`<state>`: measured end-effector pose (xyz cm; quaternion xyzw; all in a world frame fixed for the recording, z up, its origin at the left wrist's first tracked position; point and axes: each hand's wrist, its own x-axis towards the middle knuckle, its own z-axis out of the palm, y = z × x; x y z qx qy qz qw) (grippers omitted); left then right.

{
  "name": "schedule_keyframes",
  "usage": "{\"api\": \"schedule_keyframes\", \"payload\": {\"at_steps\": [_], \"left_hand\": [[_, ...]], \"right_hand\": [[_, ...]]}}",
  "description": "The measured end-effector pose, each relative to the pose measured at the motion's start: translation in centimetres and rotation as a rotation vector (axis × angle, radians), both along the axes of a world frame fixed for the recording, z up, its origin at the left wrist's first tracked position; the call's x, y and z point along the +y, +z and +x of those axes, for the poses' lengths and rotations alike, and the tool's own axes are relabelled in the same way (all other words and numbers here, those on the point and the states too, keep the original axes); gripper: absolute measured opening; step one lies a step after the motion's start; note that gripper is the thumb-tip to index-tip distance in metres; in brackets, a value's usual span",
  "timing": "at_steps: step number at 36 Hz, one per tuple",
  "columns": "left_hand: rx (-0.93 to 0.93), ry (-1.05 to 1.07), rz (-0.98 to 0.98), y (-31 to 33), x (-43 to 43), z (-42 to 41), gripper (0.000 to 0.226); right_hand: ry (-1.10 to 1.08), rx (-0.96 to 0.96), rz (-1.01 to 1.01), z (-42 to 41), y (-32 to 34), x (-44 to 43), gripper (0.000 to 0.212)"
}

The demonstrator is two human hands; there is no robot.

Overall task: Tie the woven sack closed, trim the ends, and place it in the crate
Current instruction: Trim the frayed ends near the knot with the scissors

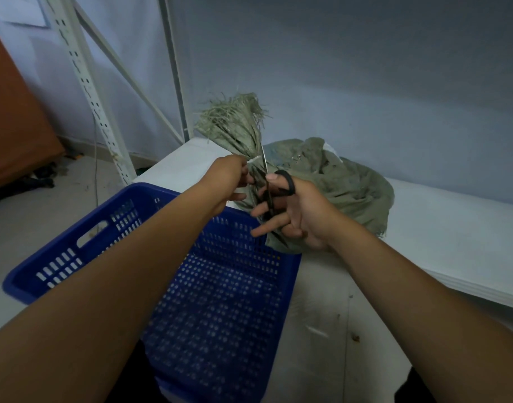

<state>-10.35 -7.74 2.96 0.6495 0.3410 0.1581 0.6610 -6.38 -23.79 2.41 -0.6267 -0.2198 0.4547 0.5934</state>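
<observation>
A grey-green woven sack (345, 181) lies on a white table, its gathered neck (243, 135) standing upright with a frayed top and a pale tie (254, 160) around it. My left hand (230, 178) pinches the tie's end at the neck. My right hand (296, 210) holds black-handled scissors (280, 186), thumb through one loop, the blades pointing up beside the tie. A blue perforated plastic crate (139, 228) stands empty in front of the sack, under my left forearm.
The white table (453, 228) runs to the right, with a stack of white sheets at its edge. A white slotted shelving upright (83, 82) stands at the back left against a pale wall. An orange-brown panel (14, 117) leans at the far left.
</observation>
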Motion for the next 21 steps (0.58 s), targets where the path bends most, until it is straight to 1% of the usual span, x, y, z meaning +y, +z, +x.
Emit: {"api": "schedule_keyframes", "payload": {"at_steps": [2, 5, 8, 9, 14, 17, 21], "left_hand": [[-0.010, 0.005, -0.006, 0.2, 0.0, 0.1, 0.034], [-0.005, 0.010, -0.012, 0.3, 0.1, 0.1, 0.034], [0.003, -0.002, -0.007, 0.2, 0.1, 0.1, 0.024], [0.002, -0.004, -0.008, 0.1, 0.0, 0.1, 0.023], [-0.024, -0.010, 0.001, 0.3, 0.1, 0.0, 0.031], [-0.043, -0.022, 0.001, 0.5, 0.1, -0.1, 0.028], [-0.057, -0.030, -0.004, 0.7, -0.1, -0.3, 0.025]], "right_hand": [[0.010, 0.000, -0.003, 0.0, 0.2, -0.1, 0.054], [-0.007, -0.059, -0.051, 0.0, 0.3, -0.2, 0.051], [-0.011, -0.088, -0.069, 0.0, 0.1, -0.1, 0.052], [-0.009, -0.090, -0.062, 0.1, 0.0, -0.2, 0.051], [0.009, -0.061, 0.020, 0.6, -0.2, -0.1, 0.050], [-0.005, -0.092, 0.033, 1.1, -0.4, -0.2, 0.050], [-0.038, -0.093, 0.119, 1.4, -0.7, -0.1, 0.057]]}}
